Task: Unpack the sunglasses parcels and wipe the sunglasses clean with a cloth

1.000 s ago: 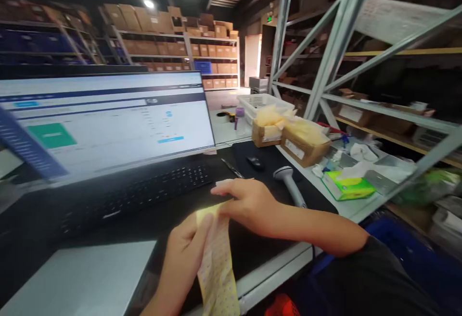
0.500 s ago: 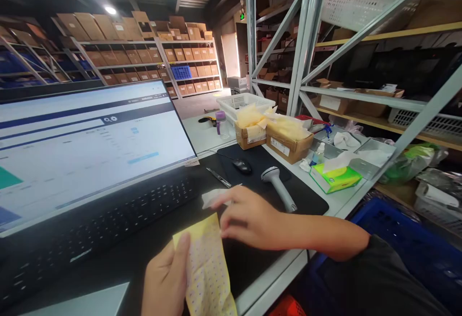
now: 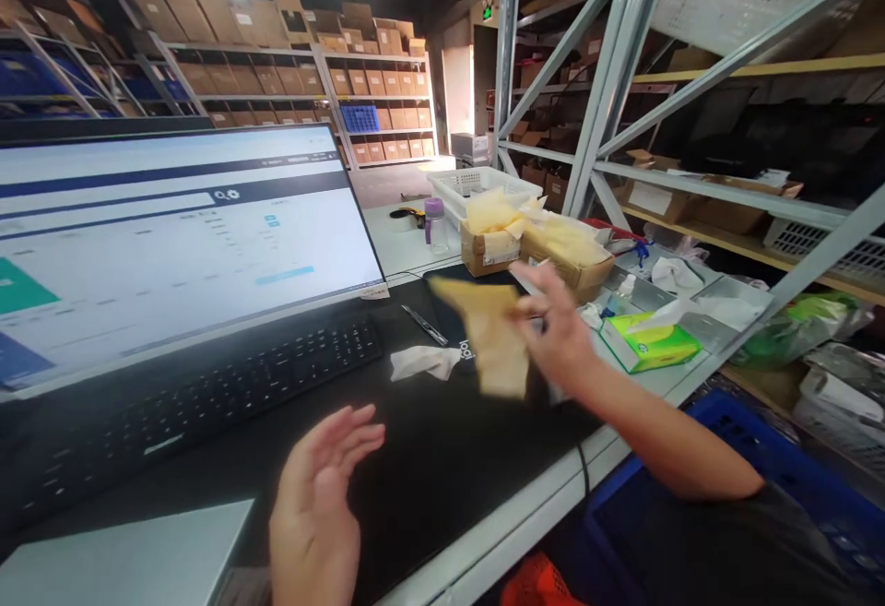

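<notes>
Blurred by motion, a thin yellow sheet (image 3: 499, 348) hangs from the fingers of my right hand (image 3: 563, 334), above the black desk mat and in front of the cardboard boxes. Whether it is a flat sheet or a bag I cannot tell. My left hand (image 3: 319, 491) holds nothing, its fingers stretched out, over the mat in front of the keyboard (image 3: 228, 412). A crumpled white tissue (image 3: 423, 362) lies on the mat between the hands, with a utility knife (image 3: 424, 325) just behind it.
A monitor (image 3: 194, 246) stands at the left. Two cardboard boxes with yellow sheets, the nearer being a cardboard box (image 3: 581, 274), sit at the back right beside a purple-lidded bottle (image 3: 435, 226). A green tissue pack (image 3: 650, 344) lies by the metal rack post (image 3: 615, 99).
My right hand has taken the yellow sheet from my left hand and moved it up and right. My left hand has opened. The white tissue now lies apart from my right hand.
</notes>
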